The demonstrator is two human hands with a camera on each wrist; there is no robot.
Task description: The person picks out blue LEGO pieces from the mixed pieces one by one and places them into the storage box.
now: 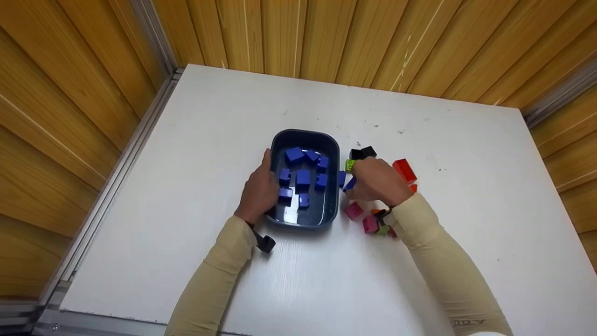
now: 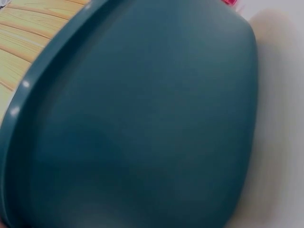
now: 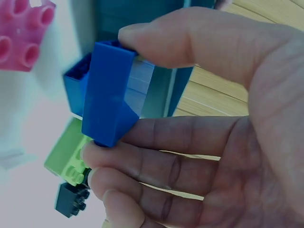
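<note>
A dark blue tray point(image 1: 331, 205) holds several blue toy bricks point(image 1: 302, 177). At its left side my left hand point(image 1: 259, 192) grips the rim, one finger stretched along the outer wall. That wall fills most of the left wrist view. To the right of the tray, my right hand point(image 1: 378, 181) pinches a blue sloped brick point(image 3: 107, 92) between thumb and fingertips. Just behind it in the right wrist view is another blue brick point(image 3: 76, 88) close to the tray. A lime green brick point(image 3: 69, 152) and a black brick point(image 3: 69, 199) lie near the curled fingers.
Red bricks point(image 1: 404, 171) lie right of my right hand, black bricks point(image 1: 368, 151) beyond it. Nearer me are pink bricks point(image 1: 353, 211) and a mixed cluster partly hidden by the right wrist. Wood-patterned walls point(image 1: 326, 42) border the white table point(image 1: 224, 116) at the back and sides.
</note>
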